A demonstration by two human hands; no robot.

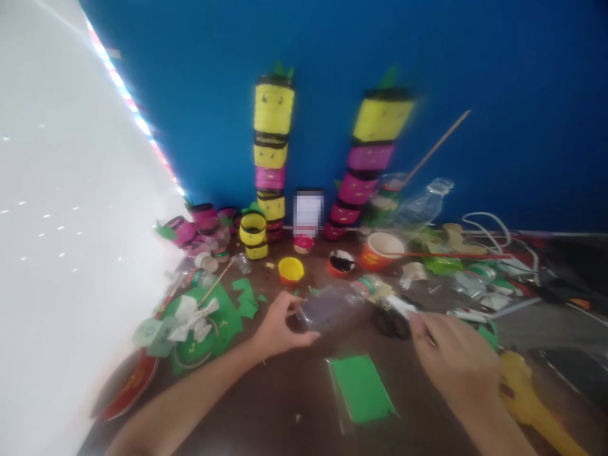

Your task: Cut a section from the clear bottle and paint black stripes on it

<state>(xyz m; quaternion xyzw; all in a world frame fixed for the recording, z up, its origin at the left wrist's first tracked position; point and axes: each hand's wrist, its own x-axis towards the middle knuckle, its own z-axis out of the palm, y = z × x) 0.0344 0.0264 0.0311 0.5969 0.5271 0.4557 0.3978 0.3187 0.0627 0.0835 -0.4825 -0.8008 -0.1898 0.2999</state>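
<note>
Basically, the L hand (287, 326) was curved in a wide C, thumb and fingers well apart, w/ the end of a clear plastic bottle (327, 307) gripped btwn them; the bottle lay on its side above the mid. of the brown table (266, 405), smooth, see-thru and blurred. R hand (456, 354) was closed, fingers curled tight round a slim white tool (401, 306), its tip pointing twd the bottle, too smeared to name. Black scissors (392, 321) w/ rounded loops lay just beside that tool. Nearer the person, a flat rectangular green packet (363, 387) sat in a shiny clear sleeve. Beyond the bottle: a small round yellow bowl (291, 270), a red cup w/ dark insides (341, 263) and a wider red paper cup (380, 250), pale inside. Two tall stacks of ringed segments rose agst the flat blue wall (332, 38): the L stack (274, 155), mostly yellow w/ black bands, upright; the R stack (365, 164), yellow over magenta, tilted. Off L, crumpled white strips (190, 320) lay over cut green sheets (228, 316), near a glossy red bowl (130, 386). By the R forearm, a chunky yellow plastic item (527, 392), partly hidden.
</note>
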